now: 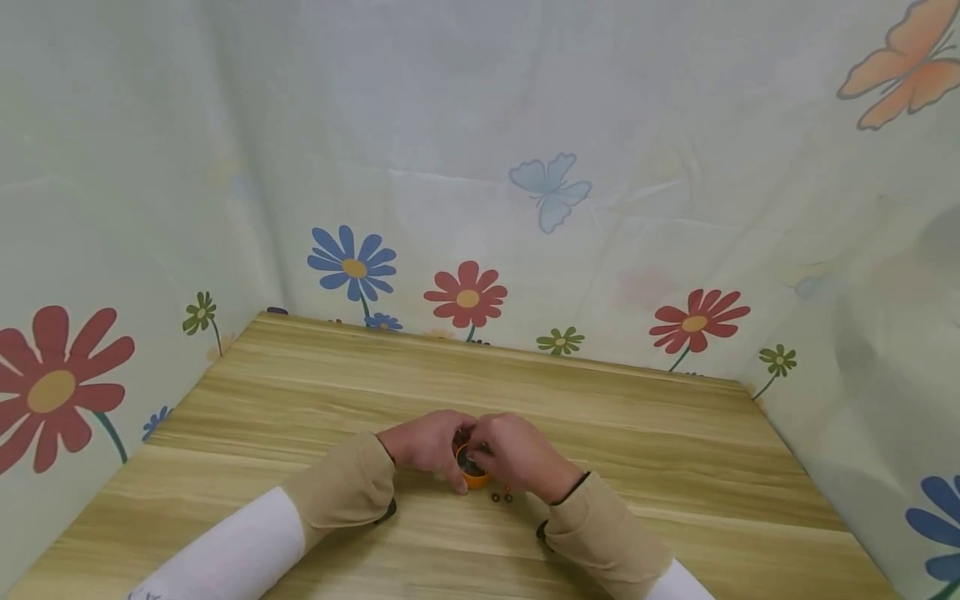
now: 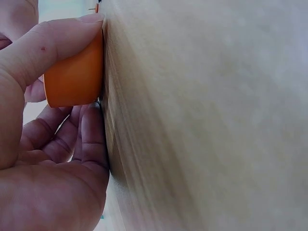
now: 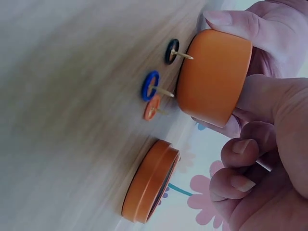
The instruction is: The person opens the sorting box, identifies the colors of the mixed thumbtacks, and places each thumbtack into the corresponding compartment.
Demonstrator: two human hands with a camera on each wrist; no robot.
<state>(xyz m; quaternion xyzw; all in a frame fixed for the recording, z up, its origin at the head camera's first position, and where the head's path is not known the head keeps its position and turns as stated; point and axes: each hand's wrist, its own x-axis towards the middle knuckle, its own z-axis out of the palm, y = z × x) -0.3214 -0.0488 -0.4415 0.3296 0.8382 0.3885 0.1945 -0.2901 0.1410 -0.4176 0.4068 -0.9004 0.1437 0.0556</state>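
Observation:
An orange round tub (image 3: 214,72) stands on the table with its mouth up. My left hand (image 1: 431,446) grips it from the side, thumb on the near wall and fingers round the far side. Over the mouth is my right hand (image 1: 517,450), its thumb and index finger dipping inside, the other fingers curled outside. I cannot tell what those fingertips hold. Beside the tub, point up, stand three thumbtacks: a black thumbtack (image 3: 172,51), a blue thumbtack (image 3: 150,86) and an orange thumbtack (image 3: 151,108). Dark contents (image 1: 468,463) show in the tub in the head view.
The tub's orange lid (image 3: 144,183) lies on the table past the thumbtacks in the right wrist view. Under everything is a wood-grain table (image 1: 375,375). A pale curtain (image 1: 465,125) printed with flowers and butterflies hangs behind the table and at its sides.

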